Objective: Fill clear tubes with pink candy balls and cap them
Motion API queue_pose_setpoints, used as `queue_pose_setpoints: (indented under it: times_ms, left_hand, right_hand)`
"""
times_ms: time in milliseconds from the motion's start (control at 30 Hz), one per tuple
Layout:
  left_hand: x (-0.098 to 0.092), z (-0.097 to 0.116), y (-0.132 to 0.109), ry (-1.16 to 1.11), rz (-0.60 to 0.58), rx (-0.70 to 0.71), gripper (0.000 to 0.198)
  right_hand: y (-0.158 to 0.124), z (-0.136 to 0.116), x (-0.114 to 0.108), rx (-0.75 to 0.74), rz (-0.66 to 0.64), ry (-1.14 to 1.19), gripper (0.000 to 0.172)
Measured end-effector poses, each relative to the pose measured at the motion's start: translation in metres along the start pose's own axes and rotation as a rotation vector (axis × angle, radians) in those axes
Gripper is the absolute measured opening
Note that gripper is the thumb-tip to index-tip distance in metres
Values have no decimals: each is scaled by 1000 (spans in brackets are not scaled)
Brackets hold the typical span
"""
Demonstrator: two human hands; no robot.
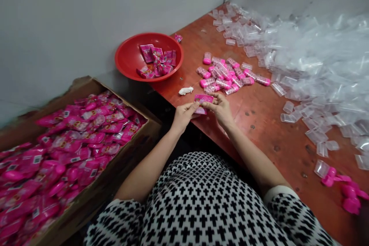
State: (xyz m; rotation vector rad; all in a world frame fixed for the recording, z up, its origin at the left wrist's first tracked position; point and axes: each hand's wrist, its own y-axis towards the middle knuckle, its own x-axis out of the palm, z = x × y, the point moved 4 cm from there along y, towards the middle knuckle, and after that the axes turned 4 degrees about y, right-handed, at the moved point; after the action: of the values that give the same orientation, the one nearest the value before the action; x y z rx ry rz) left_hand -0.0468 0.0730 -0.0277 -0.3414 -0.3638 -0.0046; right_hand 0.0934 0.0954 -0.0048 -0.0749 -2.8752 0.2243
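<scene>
A small pink packet [203, 99] is pinched between both hands at the near edge of the red-brown table [268, 123]. My left hand [184, 114] grips its left end with closed fingers. My right hand [220, 108] grips its right end, thumb on top. Just beyond the hands lies a cluster of several filled clear capsules with pink caps [227, 75]. A small white scrap [186, 90] lies on the table left of the packet.
A red bowl [129, 59] holding several pink packets sits at the table's far left. A cardboard box [95, 192] full of pink packets stands at my left. A big heap of empty clear capsules [314, 61] covers the right side. Loose pink caps [344, 188] lie near right.
</scene>
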Motion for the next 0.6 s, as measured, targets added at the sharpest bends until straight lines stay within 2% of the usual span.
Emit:
queue_pose_setpoints:
  times_ms: [67,167,233,300,367,467,533,600]
  left_hand:
    - [-4,3,0,-21,-50,-41,37]
    - [-21,6,-1,0,68,-31,31]
    - [-32,5,-3,-4,140,-53,27]
    - [-36,3,-5,-20,158,-91,23]
    - [-34,0,-9,-49,154,-136,20]
    - [-28,-2,-12,-112,145,-197,17]
    - [-24,-3,-14,-163,143,-224,15]
    - [-20,-3,-14,-227,156,-229,14]
  right_hand:
    - [1,0,3,13,-45,-34,54]
    - [6,1,1,-57,-54,-243,51]
    - [8,0,1,-145,-73,-611,45]
    - [8,-1,5,-239,-153,-1053,40]
    - [9,-9,8,-333,-215,-1359,41]
    - [19,-34,4,-412,-104,-1526,45]
    - [33,-52,-5,-402,-5,-1606,42]
    - [51,-63,-14,-382,11,-1716,37]
